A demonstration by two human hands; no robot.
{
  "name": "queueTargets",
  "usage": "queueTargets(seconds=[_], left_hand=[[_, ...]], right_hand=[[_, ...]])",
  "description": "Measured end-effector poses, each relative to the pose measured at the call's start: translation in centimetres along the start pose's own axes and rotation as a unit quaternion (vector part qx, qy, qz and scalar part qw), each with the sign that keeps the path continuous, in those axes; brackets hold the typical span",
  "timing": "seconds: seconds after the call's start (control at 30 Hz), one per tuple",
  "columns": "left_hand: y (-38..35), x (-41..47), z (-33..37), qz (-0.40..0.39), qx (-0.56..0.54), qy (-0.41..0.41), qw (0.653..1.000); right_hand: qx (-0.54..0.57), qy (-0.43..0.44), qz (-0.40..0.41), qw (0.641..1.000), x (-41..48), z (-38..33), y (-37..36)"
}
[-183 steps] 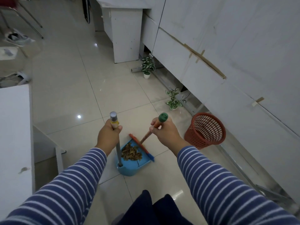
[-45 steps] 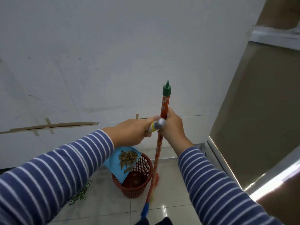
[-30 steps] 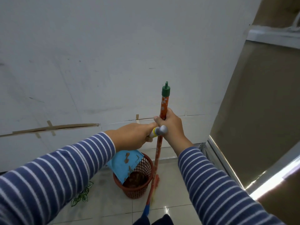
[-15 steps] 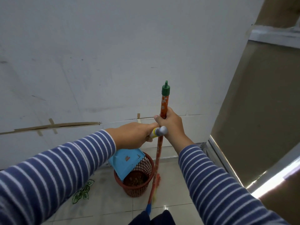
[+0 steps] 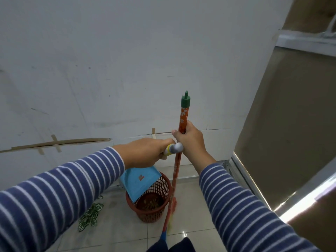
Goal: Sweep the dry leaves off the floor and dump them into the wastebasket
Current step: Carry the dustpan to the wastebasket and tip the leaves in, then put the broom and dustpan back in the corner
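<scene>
Tipping steeply below the left hand [image 5: 145, 154] clenched round its handle, the blue plastic dustpan [image 5: 139, 181] overhangs the red mesh wastebasket [image 5: 151, 202].

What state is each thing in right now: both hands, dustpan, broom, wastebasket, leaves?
left hand: closed around the dustpan handle.
right hand: closed around the broom stick.
dustpan: tipped steeply, lip down inside the basket, pan face bare.
broom: upright, head on the floor beside the basket.
wastebasket: upright on the floor.
dry leaves: lying in the basket bottom.
</scene>
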State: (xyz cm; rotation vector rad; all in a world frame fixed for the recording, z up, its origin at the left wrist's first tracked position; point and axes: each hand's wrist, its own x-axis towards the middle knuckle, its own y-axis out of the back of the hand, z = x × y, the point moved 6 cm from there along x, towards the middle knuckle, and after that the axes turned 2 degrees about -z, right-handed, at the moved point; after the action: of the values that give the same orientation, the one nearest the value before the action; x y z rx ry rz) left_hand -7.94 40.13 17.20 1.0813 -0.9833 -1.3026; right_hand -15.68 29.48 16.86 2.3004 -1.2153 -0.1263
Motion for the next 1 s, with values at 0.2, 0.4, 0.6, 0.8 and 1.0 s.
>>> queueTargets(seconds=[0.2, 0.4, 0.6, 0.8, 1.0], left_hand=[[1.1, 0.2, -0.6, 0.024, -0.028, 0.023, 0.999], [3.3, 0.4, -2.7, 0.060, -0.082, 0.082, 0.991], [5.5, 0.9, -4.4, 0.098, -0.123, 0.108, 0.982], [9.5, 1.3, -3.8, 0.139, -0.133, 0.085, 0.978], [13.3, 3.0, -2.3, 0.169, -0.135, 0.060, 0.974]], right_hand=[[0.028, -0.003, -0.005, 1.000, 0.1, -0.3, -0.1], [0.041, 0.000, -0.008, 0.999, 0.0, -0.8, -0.2], [0.057, 0.007, -0.008, 0.998, -0.1, -1.7, 0.0], [0.060, 0.019, -0.002, 0.998, 0.3, -3.7, 1.1], [0.031, 0.012, 0.020, 0.999, 1.1, -5.1, 2.8]])
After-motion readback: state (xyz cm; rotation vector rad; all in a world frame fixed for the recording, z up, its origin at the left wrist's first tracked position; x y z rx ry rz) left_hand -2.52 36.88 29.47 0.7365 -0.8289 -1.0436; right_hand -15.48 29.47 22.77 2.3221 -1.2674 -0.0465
